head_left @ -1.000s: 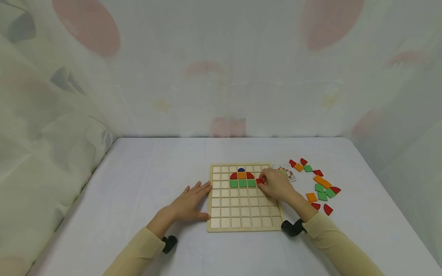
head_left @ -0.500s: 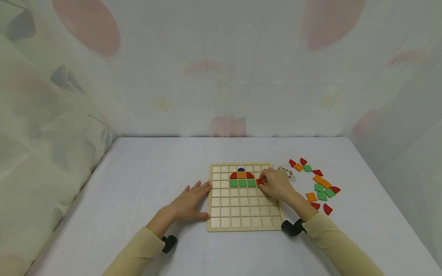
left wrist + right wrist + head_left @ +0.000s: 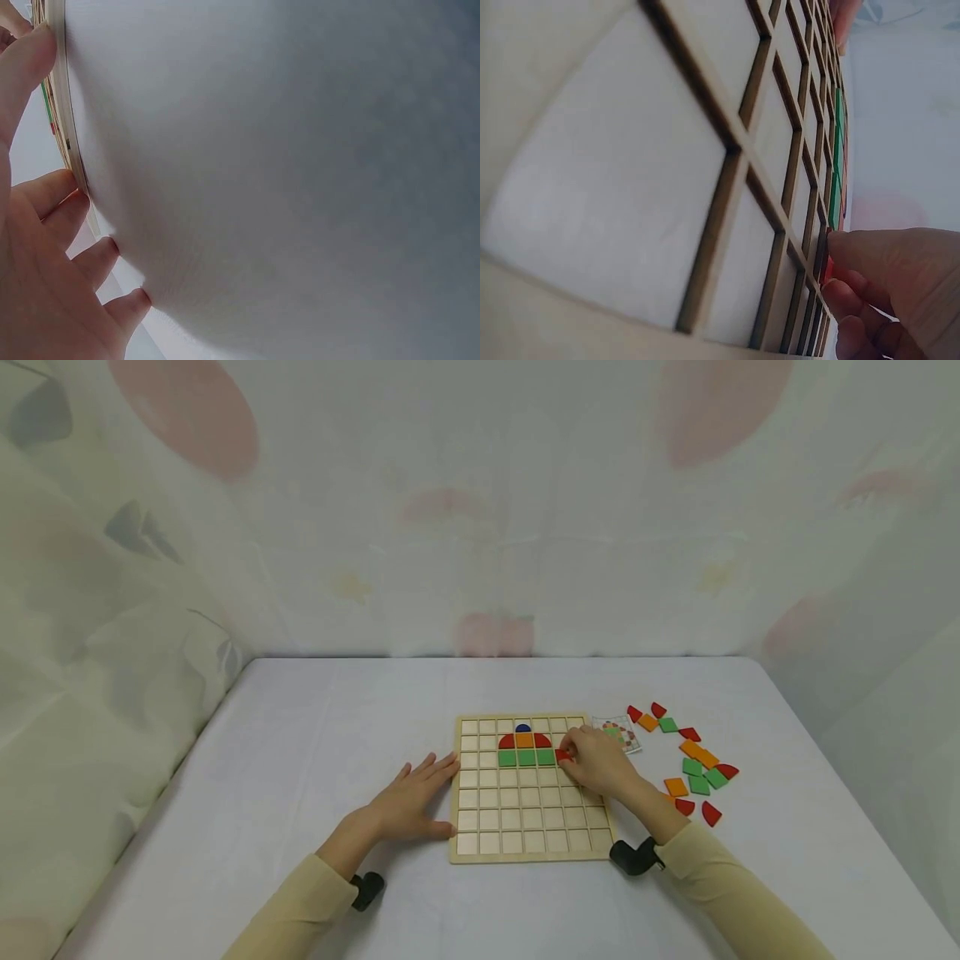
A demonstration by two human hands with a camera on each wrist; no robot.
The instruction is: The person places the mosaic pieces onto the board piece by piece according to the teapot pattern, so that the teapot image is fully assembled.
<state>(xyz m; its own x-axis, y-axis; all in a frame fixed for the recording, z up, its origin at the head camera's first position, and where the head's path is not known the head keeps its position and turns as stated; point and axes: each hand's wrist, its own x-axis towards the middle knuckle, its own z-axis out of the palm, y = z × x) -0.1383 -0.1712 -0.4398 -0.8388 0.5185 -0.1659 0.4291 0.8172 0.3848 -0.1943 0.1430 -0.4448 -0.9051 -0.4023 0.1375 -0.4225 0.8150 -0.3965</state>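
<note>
A wooden grid board lies on the white table. Near its top sit a blue half-round tile, an orange square tile flanked by two red quarter-round tiles, and below them a row of green square tiles. Just right of that green row, my right hand pinches a red tile between thumb and fingers, right at a grid cell; the fingers cover part of it. My left hand is spread, fingertips and thumb against the board's left edge, as the left wrist view also shows.
Right of the board lies a printed pattern card, partly behind the right hand. Beyond it are scattered loose tiles: red quarter-rounds, orange squares and green squares. A patterned curtain hangs behind the table.
</note>
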